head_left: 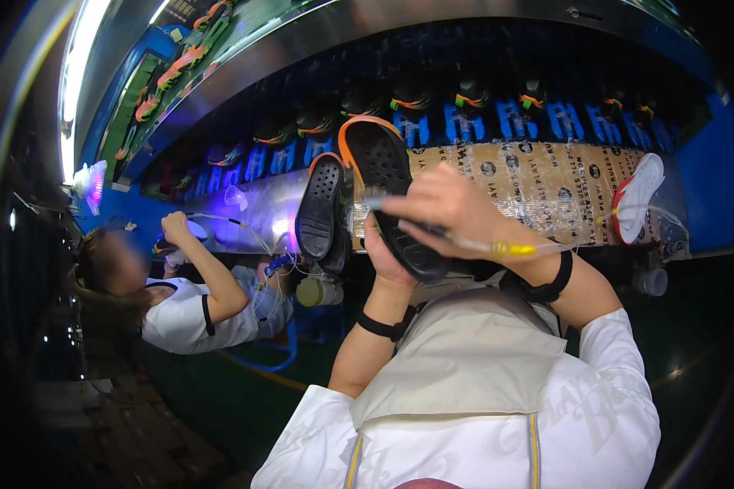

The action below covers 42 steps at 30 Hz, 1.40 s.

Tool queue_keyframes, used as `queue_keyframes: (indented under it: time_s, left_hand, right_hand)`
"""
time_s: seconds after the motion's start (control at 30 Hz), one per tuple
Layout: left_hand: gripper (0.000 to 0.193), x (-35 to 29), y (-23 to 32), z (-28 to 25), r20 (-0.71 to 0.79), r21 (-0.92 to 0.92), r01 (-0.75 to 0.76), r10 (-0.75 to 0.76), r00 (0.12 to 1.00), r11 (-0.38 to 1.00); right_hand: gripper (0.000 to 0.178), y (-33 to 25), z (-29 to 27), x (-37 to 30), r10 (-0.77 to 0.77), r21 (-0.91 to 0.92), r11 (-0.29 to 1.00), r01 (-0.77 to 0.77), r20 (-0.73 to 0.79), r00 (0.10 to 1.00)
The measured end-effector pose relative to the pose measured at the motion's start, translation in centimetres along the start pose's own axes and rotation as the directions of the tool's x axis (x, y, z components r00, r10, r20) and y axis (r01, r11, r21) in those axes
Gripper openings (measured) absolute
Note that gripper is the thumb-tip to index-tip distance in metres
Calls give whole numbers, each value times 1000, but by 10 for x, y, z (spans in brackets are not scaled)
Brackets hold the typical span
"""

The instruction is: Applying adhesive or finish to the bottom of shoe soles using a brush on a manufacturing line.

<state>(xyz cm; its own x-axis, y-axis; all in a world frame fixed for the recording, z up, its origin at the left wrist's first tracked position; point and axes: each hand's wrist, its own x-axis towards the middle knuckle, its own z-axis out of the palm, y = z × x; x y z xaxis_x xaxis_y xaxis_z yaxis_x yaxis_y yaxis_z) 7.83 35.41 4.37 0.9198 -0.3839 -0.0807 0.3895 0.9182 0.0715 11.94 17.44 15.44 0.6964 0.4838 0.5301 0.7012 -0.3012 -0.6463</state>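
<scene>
My left hand (389, 254) grips a black shoe sole (379, 155) with an orange rim at its far end. The sole is tilted, its pitted inner side showing, and the left fingers are partly hidden behind it. Across the near half of the sole is my right hand (453, 202), closed around a brush (422, 228). The brush's pale tip is smeared by motion over the sole; whether it touches cannot be told. From the handle a clear tube with a yellow fitting (512, 249) runs along my right forearm. Beside the held sole, to its left, stands another black sole (320, 208).
Printed cardboard (538, 196) under clear film covers the bench. At its right lies a white sole with a red edge (639, 196). Dark shoes on blue holders (465, 122) line the back. To the left, a co-worker (212, 301) sits near a pale jar (318, 292).
</scene>
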Motion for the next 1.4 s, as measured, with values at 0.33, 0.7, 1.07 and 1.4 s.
queue_keyframes:
  time_s: [0.33, 0.7, 1.07, 1.4]
  left_hand:
    - [73, 15, 9, 29, 51, 226, -78, 69, 996, 971]
    - [66, 28, 31, 61, 192, 177, -111, 77, 978, 978]
    - [84, 39, 55, 85, 224, 352, -89, 8, 975, 932]
    - [84, 50, 69, 110, 215, 647, -17, -160, 963, 762]
  right_hand:
    - [28, -8, -11, -3, -139, -5, 990, 142, 198, 970]
    - [30, -15, -25, -2, -165, 332, 941, 65, 283, 945]
    - [30, -17, -36, 0, 14, 255, 965, -67, 205, 979]
    - [27, -18, -44, -2, 90, 189, 969, -156, 318, 944]
